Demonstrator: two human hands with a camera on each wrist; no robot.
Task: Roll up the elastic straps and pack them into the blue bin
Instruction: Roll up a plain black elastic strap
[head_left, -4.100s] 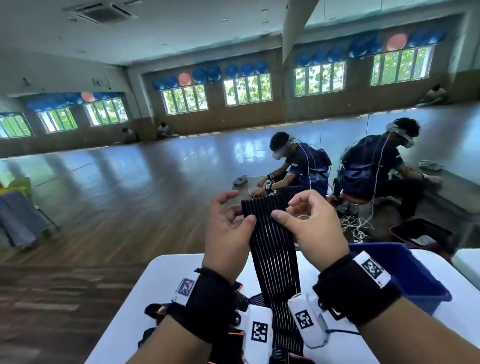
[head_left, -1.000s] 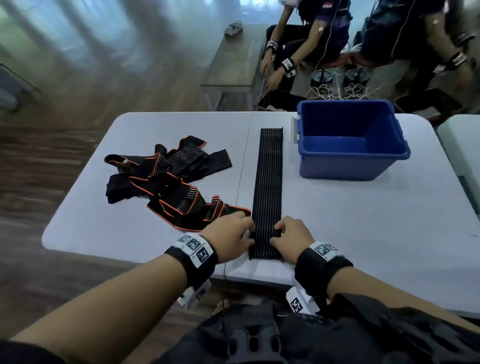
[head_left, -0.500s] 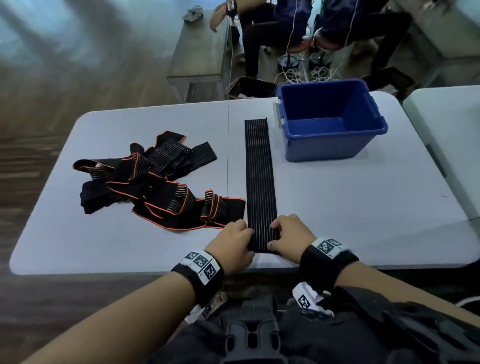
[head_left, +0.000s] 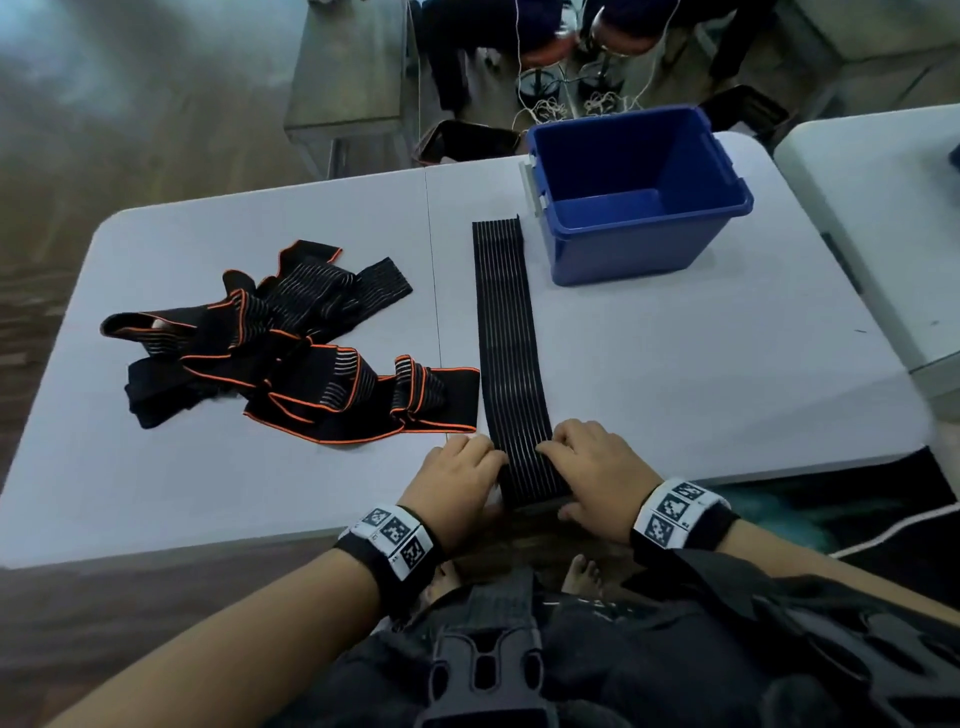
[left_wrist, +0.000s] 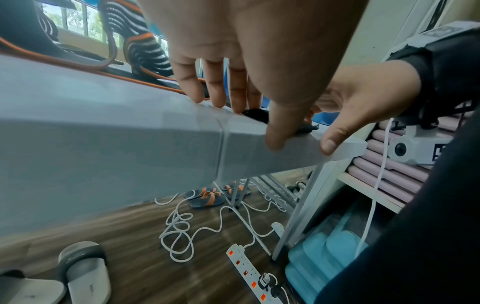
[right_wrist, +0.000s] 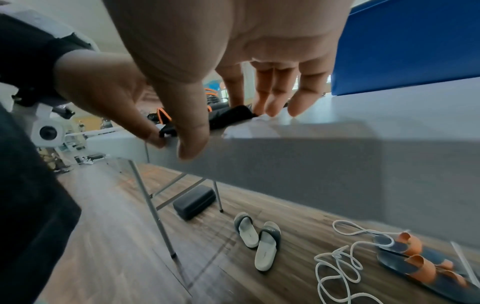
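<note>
A long black ribbed strap (head_left: 506, 332) lies flat on the white table (head_left: 675, 389), running from beside the blue bin (head_left: 634, 249) to the near edge. My left hand (head_left: 467, 467) and right hand (head_left: 576, 457) sit at its near end, one on each side. Fingers curl over the top and thumbs hang at the table edge. In the right wrist view the strap end (right_wrist: 231, 116) bulges as a small dark fold between my right hand's (right_wrist: 231, 127) thumb and fingers. The left hand (left_wrist: 249, 121) pinches the same end (left_wrist: 255, 115). The bin holds nothing.
A tangled pile of black straps with orange edging (head_left: 291, 358) lies on the left half of the table, reaching almost to the flat strap. A second white table (head_left: 883, 218) stands to the right. Slippers (right_wrist: 257, 242), cords and a power strip (left_wrist: 249, 271) lie on the floor beneath.
Four seconds ago both hands held the strap up in the air; it now lies flat on the table. Over the last second the hands stay at its near end, fingers creeping forward over it.
</note>
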